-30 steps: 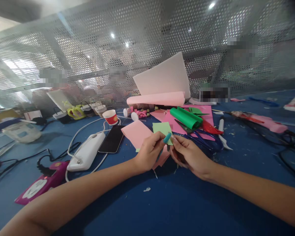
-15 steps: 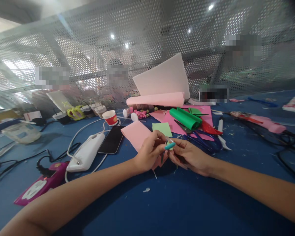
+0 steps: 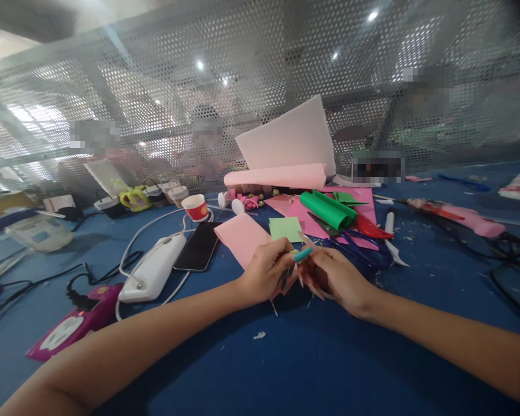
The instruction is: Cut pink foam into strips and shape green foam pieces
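Small teal tool (image 3: 303, 254), approx centre of frame, a bit right of middle. Short, slim, rounded end, tilted w/ that end up-right. Pinched btw fingertips of left hand (image 3: 266, 271) & right hand (image 3: 334, 276), off the table. Lower part hidden by fingers. Pink paper sheet (image 3: 241, 236) lies flat, partly under left hand.

The head camera looks forward and down over the bench (image 3: 312, 364), left hand (image 3: 264, 273) and right hand (image 3: 335, 277) near, perforated screen (image 3: 156, 86) behind.
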Motion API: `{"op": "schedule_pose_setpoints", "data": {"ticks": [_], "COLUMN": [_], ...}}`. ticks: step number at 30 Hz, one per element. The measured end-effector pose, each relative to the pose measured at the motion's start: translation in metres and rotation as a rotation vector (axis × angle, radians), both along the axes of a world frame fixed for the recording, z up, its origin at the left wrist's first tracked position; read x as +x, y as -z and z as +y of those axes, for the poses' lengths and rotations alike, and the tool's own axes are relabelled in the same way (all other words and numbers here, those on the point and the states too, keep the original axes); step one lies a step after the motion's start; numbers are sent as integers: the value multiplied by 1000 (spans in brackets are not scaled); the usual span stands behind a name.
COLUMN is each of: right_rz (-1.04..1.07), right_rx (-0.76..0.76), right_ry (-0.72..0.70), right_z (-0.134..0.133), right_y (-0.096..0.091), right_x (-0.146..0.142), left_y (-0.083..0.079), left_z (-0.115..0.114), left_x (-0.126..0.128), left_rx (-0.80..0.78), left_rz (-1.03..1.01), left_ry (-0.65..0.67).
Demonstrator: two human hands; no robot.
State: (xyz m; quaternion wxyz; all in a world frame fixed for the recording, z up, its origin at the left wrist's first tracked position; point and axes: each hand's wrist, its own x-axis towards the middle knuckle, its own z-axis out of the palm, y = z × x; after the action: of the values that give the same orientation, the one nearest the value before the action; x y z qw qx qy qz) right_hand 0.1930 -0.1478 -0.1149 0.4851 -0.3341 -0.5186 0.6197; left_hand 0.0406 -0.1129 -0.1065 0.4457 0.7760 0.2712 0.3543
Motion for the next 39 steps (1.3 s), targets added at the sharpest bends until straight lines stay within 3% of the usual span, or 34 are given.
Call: {"op": "schedule_pose_setpoints", "data": {"ticks": [9, 15, 19, 23, 26, 32, 39], "right_rz": [-173, -251, -419, -742, -844, -910, -834], "right_rx": [57, 215, 479, 838, 960, 1020, 1079], "right_ry": [61, 150, 153, 170, 142, 98, 60], "right_z": [-3, -6, -5, 2, 9, 9, 8], "right_y": [-5, -3, -4, -5, -4, -5, -8], "right_x": [-1, 2, 13, 30, 38, 35, 31], "left_y": [-4, -1, -3, -3, -4, -9, -9], "left_z": [-1, 1, 5, 9, 11, 11, 10], "left_x": [2, 1, -1, -4, -5, -4, -4], "left_rx": [56, -21, -115, -272, -356, -376, -353], "left_rz": [25, 39, 8, 5, 24, 163, 207], "left_ry": [-25, 35, 6, 152, 229, 299, 272]}}
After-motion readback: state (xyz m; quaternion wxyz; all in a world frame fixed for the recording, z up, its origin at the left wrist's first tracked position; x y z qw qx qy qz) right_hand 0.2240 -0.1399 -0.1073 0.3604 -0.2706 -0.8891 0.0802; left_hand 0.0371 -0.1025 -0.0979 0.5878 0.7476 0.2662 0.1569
